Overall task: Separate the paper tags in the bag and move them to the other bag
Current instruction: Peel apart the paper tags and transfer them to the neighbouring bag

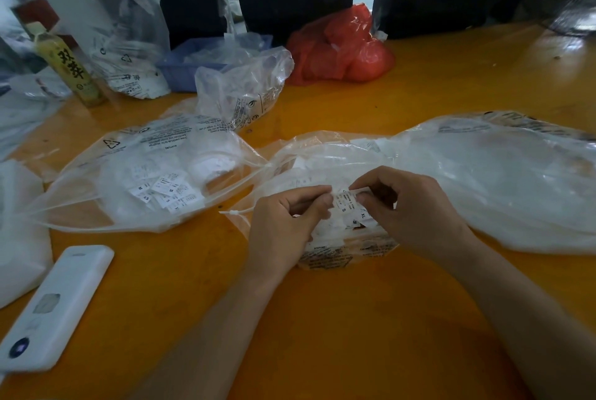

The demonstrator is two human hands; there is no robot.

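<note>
- Left hand (290, 216) and right hand (403, 206) both pinch a strip of paper tags (346, 203) above the near bag (322, 248)
- Best to tear cleanly at the join, gripping close to it
- Loose tags lie in the left bag (135, 154), beside it on the table (322, 319)

Orange table (371, 319), glossy. Lying on it: clear bags of tags (154, 174) (483, 180), a white phone (54, 309) (near left), a red bag (338, 45), a blue tray (183, 70), a bottle (69, 67).
</note>
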